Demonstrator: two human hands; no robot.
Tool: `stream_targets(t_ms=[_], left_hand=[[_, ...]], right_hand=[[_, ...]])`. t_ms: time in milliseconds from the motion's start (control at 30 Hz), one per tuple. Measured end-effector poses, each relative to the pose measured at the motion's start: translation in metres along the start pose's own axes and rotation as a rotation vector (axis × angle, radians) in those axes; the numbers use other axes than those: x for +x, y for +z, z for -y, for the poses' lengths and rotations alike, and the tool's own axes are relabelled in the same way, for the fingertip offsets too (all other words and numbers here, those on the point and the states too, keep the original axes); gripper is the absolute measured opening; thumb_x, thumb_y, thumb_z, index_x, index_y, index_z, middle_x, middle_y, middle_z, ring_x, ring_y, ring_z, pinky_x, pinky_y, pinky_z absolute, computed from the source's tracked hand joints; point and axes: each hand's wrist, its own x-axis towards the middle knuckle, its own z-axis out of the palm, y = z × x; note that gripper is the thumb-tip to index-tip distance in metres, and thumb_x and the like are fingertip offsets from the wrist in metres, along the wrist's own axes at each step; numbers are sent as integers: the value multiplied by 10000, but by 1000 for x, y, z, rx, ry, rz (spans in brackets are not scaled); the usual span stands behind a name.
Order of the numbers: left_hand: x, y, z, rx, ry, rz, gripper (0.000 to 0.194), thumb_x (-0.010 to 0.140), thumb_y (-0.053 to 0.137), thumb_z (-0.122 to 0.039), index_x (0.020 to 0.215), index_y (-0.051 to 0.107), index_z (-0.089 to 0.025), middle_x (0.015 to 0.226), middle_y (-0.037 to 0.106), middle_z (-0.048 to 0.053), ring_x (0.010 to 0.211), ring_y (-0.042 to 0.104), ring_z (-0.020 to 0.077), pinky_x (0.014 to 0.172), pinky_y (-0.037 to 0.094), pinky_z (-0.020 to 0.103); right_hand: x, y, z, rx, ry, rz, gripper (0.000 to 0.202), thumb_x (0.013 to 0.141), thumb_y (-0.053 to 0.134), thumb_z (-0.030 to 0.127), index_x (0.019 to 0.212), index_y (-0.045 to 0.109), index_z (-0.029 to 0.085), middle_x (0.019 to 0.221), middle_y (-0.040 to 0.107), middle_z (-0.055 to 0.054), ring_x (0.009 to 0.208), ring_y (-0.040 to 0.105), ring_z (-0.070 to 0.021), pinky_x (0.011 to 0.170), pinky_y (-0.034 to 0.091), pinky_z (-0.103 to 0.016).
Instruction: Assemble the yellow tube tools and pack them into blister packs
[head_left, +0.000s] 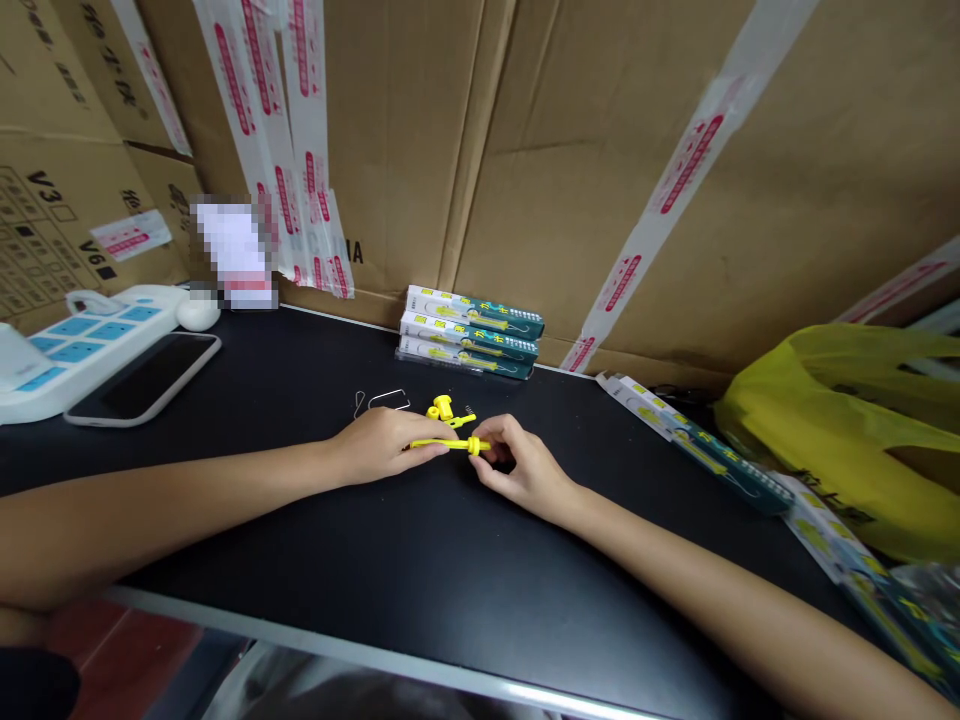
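Between my two hands, just above the black table [420,560], is a thin yellow plastic rod with a collar [474,446]. My left hand [386,443] pinches the rod's left part, its fingers partly covering it. At the collar end, the thumb and fingers of my right hand [521,465] close around the rod. Right behind them lie a yellow plastic cap [443,406], a small yellow ring piece [433,412] and a flat yellow piece [461,421]. A small metal spring [470,410] rests beside these. Bent metal wire [388,397] lies behind my left hand.
Printed boxes [469,335] are stacked at the back against cardboard [600,150]. More boxes [697,440] and a yellow plastic bag [825,430] lie at the right. On the left are a power strip [90,345] and a phone [146,380]. The table's front edge [360,655] runs below my arms.
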Motion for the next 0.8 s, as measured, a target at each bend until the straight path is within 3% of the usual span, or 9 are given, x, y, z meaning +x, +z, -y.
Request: stream_targets(t_ms=[200, 333, 433, 600, 800], left_hand=[[1, 1, 0, -23, 47, 79, 271, 946, 434, -339, 1095, 628, -220, 1068, 706, 8, 957, 668, 151, 790, 467, 213], [2, 1, -4, 26, 6, 111, 244, 916, 479, -381, 1049, 582, -205, 820, 699, -7, 686, 662, 131, 579, 414, 193], [3, 0, -6, 27, -36, 132, 289, 864, 545, -407, 1058, 526, -193, 637, 599, -46, 526, 583, 115, 477, 339, 189], [1, 1, -6, 43, -9, 128, 325, 842, 579, -423, 1081, 504, -215, 576, 527, -80, 503, 560, 105, 474, 314, 182], [1, 3, -4, 102, 92, 114, 243, 866, 568, -389, 1046, 562, -227, 690, 637, -50, 609, 620, 110, 546, 369, 188]], right_hand=[[2, -3, 4, -43, -101, 43, 154, 884, 553, 322, 986, 527, 211, 830, 613, -43, 681, 552, -138, 620, 453, -260], [3, -4, 5, -66, -142, 44, 192, 878, 572, 371, 947, 566, 191, 698, 541, -9, 622, 503, -130, 583, 415, -248], [4, -3, 4, -74, -149, 22, 214, 868, 589, 378, 930, 590, 174, 658, 519, 0, 586, 482, -123, 555, 392, -242], [5, -2, 3, -115, -105, 46, 238, 877, 576, 375, 974, 620, 162, 685, 577, -23, 610, 527, -134, 578, 408, -246], [5, -2, 8, -201, -126, 134, 218, 910, 514, 380, 886, 616, 189, 679, 609, -24, 625, 543, -142, 592, 394, -249]])
